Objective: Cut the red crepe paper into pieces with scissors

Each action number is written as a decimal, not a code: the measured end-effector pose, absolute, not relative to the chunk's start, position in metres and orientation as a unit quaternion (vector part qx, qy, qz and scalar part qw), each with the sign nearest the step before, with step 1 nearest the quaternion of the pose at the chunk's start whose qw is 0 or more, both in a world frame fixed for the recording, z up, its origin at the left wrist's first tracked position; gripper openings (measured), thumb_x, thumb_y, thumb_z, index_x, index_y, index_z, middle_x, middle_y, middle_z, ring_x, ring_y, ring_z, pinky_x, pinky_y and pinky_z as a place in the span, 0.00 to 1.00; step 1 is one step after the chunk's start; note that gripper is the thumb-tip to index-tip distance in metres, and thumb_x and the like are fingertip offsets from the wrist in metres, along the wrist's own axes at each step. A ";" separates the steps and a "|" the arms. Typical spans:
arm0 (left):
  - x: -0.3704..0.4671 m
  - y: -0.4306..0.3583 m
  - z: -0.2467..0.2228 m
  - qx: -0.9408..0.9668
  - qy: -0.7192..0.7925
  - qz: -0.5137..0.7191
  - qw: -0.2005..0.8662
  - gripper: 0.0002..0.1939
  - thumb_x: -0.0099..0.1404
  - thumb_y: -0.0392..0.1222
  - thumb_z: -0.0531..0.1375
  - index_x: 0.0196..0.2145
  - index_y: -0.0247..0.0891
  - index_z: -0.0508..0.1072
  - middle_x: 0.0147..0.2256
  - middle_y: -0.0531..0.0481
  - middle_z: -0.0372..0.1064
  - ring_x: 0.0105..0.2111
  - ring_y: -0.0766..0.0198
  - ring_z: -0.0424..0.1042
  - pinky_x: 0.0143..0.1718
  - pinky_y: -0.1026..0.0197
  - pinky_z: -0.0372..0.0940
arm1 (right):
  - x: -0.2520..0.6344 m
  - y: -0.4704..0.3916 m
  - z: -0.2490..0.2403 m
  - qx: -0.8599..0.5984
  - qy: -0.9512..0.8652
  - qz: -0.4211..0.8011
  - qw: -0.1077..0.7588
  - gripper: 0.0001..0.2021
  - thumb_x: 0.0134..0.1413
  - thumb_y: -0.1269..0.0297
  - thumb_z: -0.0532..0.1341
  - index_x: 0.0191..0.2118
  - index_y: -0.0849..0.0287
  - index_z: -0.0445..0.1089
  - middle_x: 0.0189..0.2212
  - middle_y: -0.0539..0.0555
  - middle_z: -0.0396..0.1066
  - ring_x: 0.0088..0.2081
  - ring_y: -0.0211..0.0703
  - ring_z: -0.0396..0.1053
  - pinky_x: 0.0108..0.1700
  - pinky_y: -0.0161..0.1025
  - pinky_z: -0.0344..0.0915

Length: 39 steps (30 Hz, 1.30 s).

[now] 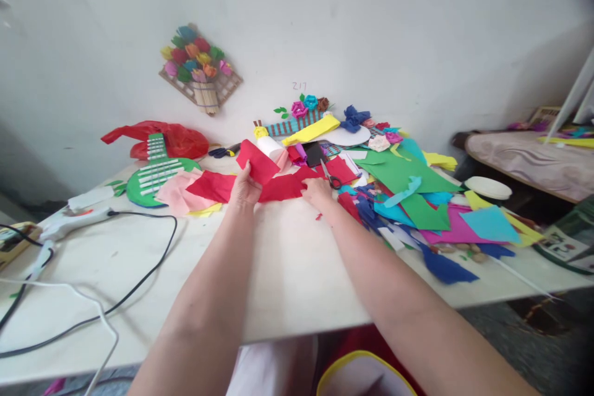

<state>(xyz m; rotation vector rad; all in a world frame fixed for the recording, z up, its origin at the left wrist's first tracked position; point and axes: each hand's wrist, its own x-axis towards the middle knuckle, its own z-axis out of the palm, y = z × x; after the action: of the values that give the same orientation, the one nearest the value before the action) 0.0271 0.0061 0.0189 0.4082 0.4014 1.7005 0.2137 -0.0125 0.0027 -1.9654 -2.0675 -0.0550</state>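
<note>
Paper (260, 162), bright red, flat and straight-edged, tilts up, pinched in the left hand (247, 187)! The right hand (317, 192) touches a darker, uneven-edged strip (284, 188) between both hands; whether it's gripping, I can't tell.

Craft workspace — coloured paper (399, 170), scissors (335, 182) strewn on table (301, 278); paper-flower hanging (197, 62) on wall (394, 25).
</note>
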 end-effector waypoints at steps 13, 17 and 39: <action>0.032 0.012 0.001 0.188 0.258 0.642 0.697 0.14 0.62 0.30 0.54 0.46 0.34 0.68 0.32 0.46 0.74 0.31 0.63 0.75 0.42 0.58 0.69 | 0.229 -0.008 0.006 -0.699 -0.700 -0.016 0.147 0.16 0.51 0.66 0.57 0.46 0.58 0.73 0.42 0.60 0.73 0.47 0.51 0.68 0.47 0.41 0.60; 0.034 0.010 0.003 0.200 0.260 0.638 0.696 0.14 0.62 0.30 0.53 0.46 0.33 0.68 0.32 0.45 0.74 0.30 0.63 0.74 0.42 0.59 0.69 | 0.230 -0.008 0.006 -0.694 -0.707 -0.034 0.129 0.16 0.52 0.64 0.57 0.46 0.60 0.73 0.43 0.62 0.73 0.49 0.52 0.66 0.48 0.43 0.60; 0.030 0.016 -0.005 0.212 0.260 0.635 0.696 0.12 0.62 0.30 0.54 0.43 0.33 0.68 0.32 0.45 0.74 0.31 0.62 0.75 0.42 0.58 0.69 | 0.234 -0.011 0.013 -0.716 -0.682 -0.008 0.149 0.14 0.52 0.65 0.56 0.42 0.62 0.75 0.41 0.63 0.73 0.44 0.52 0.70 0.44 0.43 0.64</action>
<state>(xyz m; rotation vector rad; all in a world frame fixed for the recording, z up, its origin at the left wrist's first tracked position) 0.0300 0.0163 -0.0046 0.4718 0.5803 1.4159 0.2338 -0.0107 0.0126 -2.0590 -1.9603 -0.0217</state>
